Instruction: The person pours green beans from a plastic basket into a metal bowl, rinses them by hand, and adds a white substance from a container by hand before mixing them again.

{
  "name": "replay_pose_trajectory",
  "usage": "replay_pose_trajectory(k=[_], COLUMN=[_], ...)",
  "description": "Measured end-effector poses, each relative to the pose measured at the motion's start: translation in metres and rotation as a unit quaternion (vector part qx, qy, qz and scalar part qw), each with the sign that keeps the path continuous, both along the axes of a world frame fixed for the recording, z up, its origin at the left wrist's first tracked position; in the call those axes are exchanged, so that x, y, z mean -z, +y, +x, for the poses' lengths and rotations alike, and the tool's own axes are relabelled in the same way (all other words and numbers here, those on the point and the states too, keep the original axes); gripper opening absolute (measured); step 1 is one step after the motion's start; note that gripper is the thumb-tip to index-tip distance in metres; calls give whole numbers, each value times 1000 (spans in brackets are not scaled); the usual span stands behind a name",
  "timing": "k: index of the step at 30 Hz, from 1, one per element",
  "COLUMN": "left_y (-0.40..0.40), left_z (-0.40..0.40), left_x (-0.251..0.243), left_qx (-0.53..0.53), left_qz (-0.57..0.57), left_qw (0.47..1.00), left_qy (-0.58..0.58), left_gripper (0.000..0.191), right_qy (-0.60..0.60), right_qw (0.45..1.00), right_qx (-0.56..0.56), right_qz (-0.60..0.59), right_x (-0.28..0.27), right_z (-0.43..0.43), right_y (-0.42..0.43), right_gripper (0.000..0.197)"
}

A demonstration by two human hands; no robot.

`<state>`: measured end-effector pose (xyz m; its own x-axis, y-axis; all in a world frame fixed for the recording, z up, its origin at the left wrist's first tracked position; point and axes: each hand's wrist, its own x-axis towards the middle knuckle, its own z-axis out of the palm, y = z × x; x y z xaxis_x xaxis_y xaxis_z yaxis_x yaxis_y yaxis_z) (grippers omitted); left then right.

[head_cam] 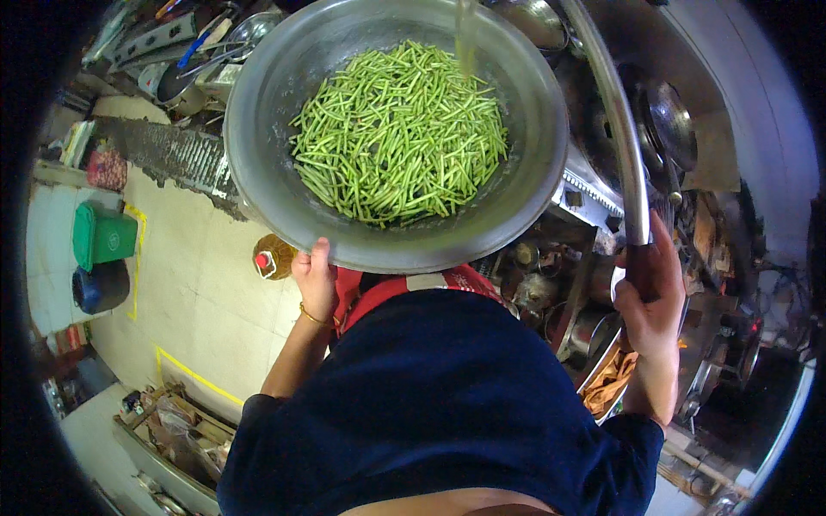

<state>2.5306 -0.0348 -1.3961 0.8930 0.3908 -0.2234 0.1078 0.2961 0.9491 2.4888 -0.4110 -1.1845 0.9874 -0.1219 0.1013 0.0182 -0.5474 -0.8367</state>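
Note:
A wide grey metal basin [413, 248] fills the upper middle of the view. Cut green beans [400, 135] lie spread over its bottom. At the near left rim, my left hand [315, 280] grips the basin with the thumb on top. My right hand [652, 297] is closed around the dark end of a long, curved metal handle or pipe [616, 116]. That metal piece rises to the right of the basin and leaves the top of the view. A blurred yellowish streak [466, 39], perhaps liquid, hangs over the beans; its source is out of view.
An oil jug [274, 257] with a red cap stands on the tiled floor left of the basin. A green bin [103, 235] is farther left. Pans [668, 122] and a cluttered steel counter line the right side. Utensils [193, 48] crowd the upper left.

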Motion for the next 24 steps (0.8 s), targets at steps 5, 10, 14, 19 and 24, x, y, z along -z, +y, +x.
replay_pose_trajectory(k=[5, 10, 14, 19, 24], left_y=[-10, -12, -13, -25, -41], left_z=[4, 9, 9, 16, 20], left_x=[-8, -4, 2, -8, -11], left_qx=[-15, -17, -32, -6, -50], left_qz=[1, 12, 23, 51, 61], left_qw=[1000, 1000, 999, 998, 996], left_qy=[-7, -5, 6, 37, 30], left_gripper=[18, 19, 21, 18, 19], right_qy=[-46, -120, -100, -42, -47], right_qw=[999, 991, 969, 792, 754], right_qx=[29, 53, 19, -97, -45], right_qz=[4, 21, 227, 602, 653], right_x=[0, -4, -17, -8, 16], right_z=[9, 15, 15, 23, 80], right_y=[-12, -30, -39, -100, -165], right_gripper=[72, 72, 73, 70, 26])
